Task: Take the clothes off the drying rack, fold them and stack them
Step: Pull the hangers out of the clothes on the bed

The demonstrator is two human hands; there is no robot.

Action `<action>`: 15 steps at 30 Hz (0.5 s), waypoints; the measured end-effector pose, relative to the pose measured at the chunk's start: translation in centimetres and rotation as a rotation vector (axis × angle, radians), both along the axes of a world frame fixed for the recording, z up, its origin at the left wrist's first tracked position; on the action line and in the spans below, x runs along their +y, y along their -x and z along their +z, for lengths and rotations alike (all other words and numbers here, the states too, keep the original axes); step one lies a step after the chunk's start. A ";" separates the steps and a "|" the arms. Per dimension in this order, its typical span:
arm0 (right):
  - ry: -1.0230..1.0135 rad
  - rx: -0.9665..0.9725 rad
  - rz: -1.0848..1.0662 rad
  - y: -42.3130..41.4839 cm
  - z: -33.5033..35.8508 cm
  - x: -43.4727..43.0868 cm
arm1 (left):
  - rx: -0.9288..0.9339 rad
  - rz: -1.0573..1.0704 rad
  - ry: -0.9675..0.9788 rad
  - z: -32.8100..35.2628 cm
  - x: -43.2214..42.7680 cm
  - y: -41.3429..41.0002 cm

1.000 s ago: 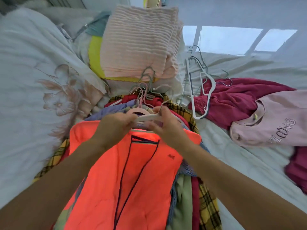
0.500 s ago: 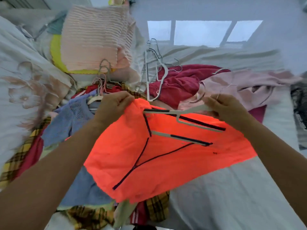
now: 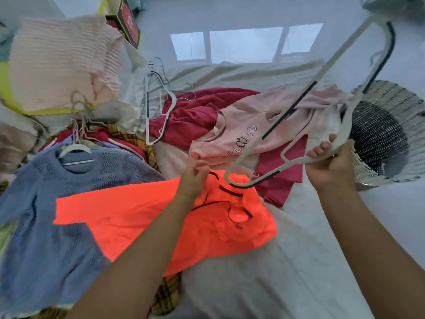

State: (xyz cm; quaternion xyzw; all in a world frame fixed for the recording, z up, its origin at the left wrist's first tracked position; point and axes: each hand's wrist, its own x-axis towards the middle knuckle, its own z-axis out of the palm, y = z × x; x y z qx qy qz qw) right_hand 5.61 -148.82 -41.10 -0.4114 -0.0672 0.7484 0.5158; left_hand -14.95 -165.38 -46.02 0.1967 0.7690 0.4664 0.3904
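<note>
Pinching its collar, the left hand (image 3: 195,174) holds the soft, light bright orange shirt (image 3: 161,217); the right hand (image 3: 331,168) grips a stiff white plastic hanger (image 3: 345,127).

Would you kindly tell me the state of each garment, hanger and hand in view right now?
Orange top: off the hanger, unfolded on the bed, left hand pinching its neckline.
Hanger: bare, lifted in the right hand.
Blue sweater: unfolded, on a second hanger.
Pink shirt: crumpled, unfolded.
Pink knit: folded.
</note>
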 end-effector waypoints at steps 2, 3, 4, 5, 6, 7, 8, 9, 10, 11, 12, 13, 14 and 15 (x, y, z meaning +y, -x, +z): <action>0.014 -0.058 -0.018 -1.8 -1.0 0.7 | 0.101 -0.191 0.072 -1.5 1.1 -2.1; 0.020 -0.099 -0.022 -2.9 -1.6 1.1 | 0.137 -0.280 0.135 -2.4 1.6 -3.1; 0.030 -0.141 -0.019 -4.1 -2.3 1.3 | 0.169 -0.370 0.202 -3.6 2.0 -4.2; 0.049 -0.179 -0.014 -5.2 -3.0 1.4 | 0.197 -0.461 0.279 -4.6 2.3 -5.3; 0.075 -0.215 -0.010 -6.3 -3.8 1.5 | 0.234 -0.551 0.351 -5.8 2.5 -6.5; 0.100 -0.246 -0.010 -7.3 -4.6 1.4 | 0.278 -0.657 0.419 -7.1 2.7 -7.7; 0.118 -0.267 -0.014 -8.2 -5.5 1.2 | 0.333 -0.755 0.471 -8.5 2.7 -8.8; 0.132 -0.286 -0.015 -8.8 -6.3 0.9 | 0.385 -0.842 0.503 -9.8 2.7 -9.8; 0.147 -0.301 -0.014 -9.3 -7.1 0.5 | 0.434 -0.926 0.523 -11.0 2.7 -10.6; 0.158 -0.318 -0.008 -9.7 -7.8 0.1 | 0.465 -0.993 0.549 -11.9 2.8 -11.1; 0.172 -0.333 -0.003 -9.9 -8.4 -0.3 | 0.471 -1.032 0.561 -12.8 3.0 -11.3; 0.183 -0.346 0.002 -10.1 -9.1 -0.7 | 0.465 -1.051 0.576 -13.5 3.3 -11.4; 0.197 -0.350 0.011 -10.3 -9.6 -1.0 | 0.467 -1.061 0.602 -14.1 3.7 -11.3; 0.209 -0.357 0.019 -10.4 -10.1 -1.2 | 0.491 -1.082 0.628 -14.5 4.2 -11.1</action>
